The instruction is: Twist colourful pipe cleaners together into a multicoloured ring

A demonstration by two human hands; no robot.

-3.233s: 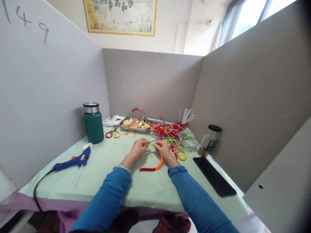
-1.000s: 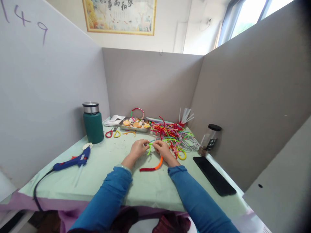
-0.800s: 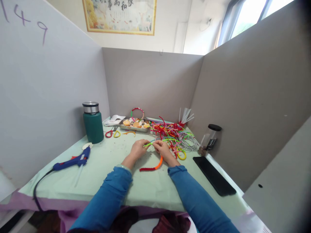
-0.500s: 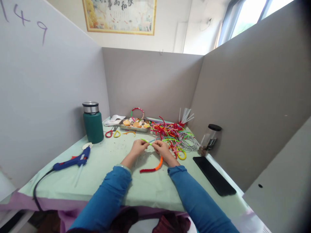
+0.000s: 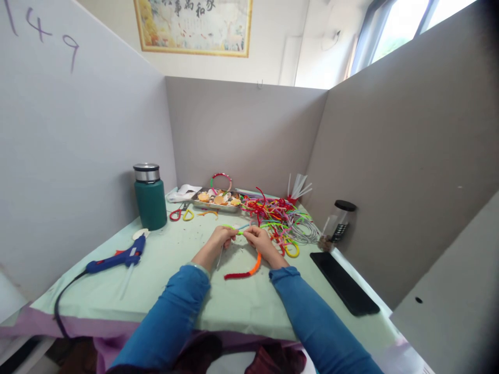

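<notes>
Between my hands runs a thin curved strip whose green part [image 5: 240,232] shows at the fingertips. My left hand [image 5: 221,238] pinches it from the left, and a thin wire end hangs below that hand. My right hand [image 5: 258,239] pinches the green part close beside. Below my right hand the strip seems to go on as an orange section [image 5: 255,264] ending in a dark red section [image 5: 237,276] over the pale green cloth. Whether the sections join behind my right hand is hidden.
A green bottle [image 5: 150,200] and blue glue gun [image 5: 119,258] are left. Behind are scissors [image 5: 187,214], a metal tray [image 5: 218,207] of shell-like pieces and tangled pipe cleaners [image 5: 273,210]. Right: a clear jar [image 5: 338,223] and black slab [image 5: 343,283].
My left hand has turned slightly and shifted a little left; a thin wire end now shows beneath it. My right hand has hardly moved.
</notes>
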